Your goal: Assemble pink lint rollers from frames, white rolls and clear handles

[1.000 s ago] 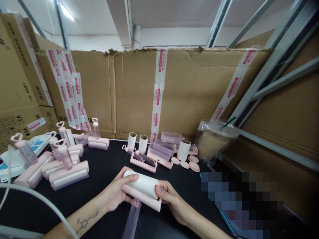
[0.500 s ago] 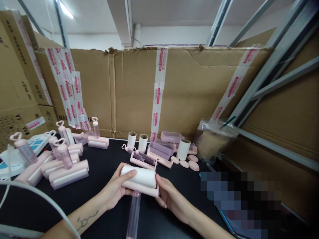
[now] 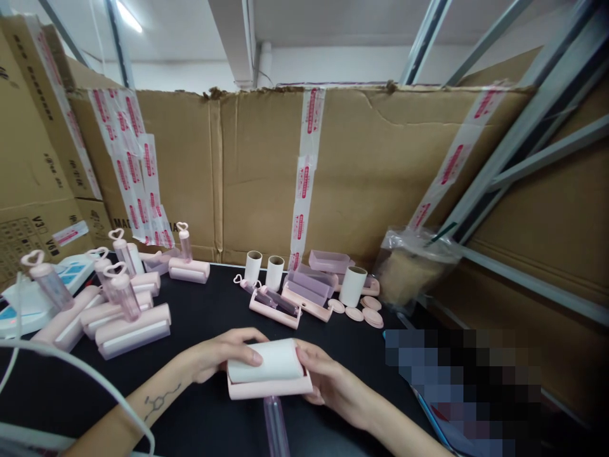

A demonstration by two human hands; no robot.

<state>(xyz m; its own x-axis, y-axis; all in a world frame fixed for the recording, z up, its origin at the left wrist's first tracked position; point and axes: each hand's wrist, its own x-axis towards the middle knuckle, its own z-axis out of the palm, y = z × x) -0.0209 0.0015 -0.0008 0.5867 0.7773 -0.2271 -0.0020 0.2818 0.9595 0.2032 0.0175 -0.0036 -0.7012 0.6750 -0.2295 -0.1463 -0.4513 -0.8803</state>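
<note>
In front of me is a pink lint roller; its frame faces me and its clear purple handle points down toward me. A white paper roll sits at the frame, though I cannot tell how deep it is seated. My left hand is closed around the left end, thumb lying across the roll. At the other end my right hand grips, its thumb against the roll's edge and fingers behind the frame.
Several lint rollers with heart-topped handles lie at the left by a white power strip. White rolls, purple covers, pink discs and a plastic bag are toward the back. A cable crosses the near left.
Both hands have brought the lint roller slightly lower and nearer to me. It has turned, so the handle now slants to the right and the roll's right end sits higher.
</note>
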